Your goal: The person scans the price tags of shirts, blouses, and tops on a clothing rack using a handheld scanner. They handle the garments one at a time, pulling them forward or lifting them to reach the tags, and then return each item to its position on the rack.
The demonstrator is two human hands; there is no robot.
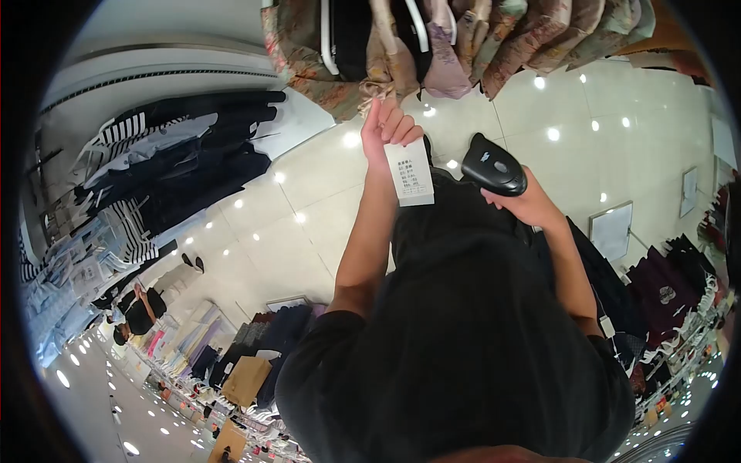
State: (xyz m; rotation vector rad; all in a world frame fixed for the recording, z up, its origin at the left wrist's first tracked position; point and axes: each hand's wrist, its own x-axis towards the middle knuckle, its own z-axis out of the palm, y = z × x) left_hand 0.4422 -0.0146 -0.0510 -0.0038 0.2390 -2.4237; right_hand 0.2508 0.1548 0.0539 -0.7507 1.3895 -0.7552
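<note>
My left hand (390, 127) is closed with its fingers curled on the top of a white printed paper tag (414, 177), just below a row of floral garments (494, 46). Beige cord ties (376, 91) dangle from one garment right by my thumb; whether the tag is fastened to them cannot be made out. In my right hand (526, 199) is a black handheld barcode scanner (492, 167), held to the right of the tag and apart from it. My fingers wrap its handle, partly hidden beneath it.
Dark and striped clothes (193, 150) lie along the left side. Another person (147, 310) stands farther off at lower left. Stacks of folded clothes (285, 343) and a sign stand (611, 230) flank me. Shiny floor tiles (309, 208) reflect ceiling lights.
</note>
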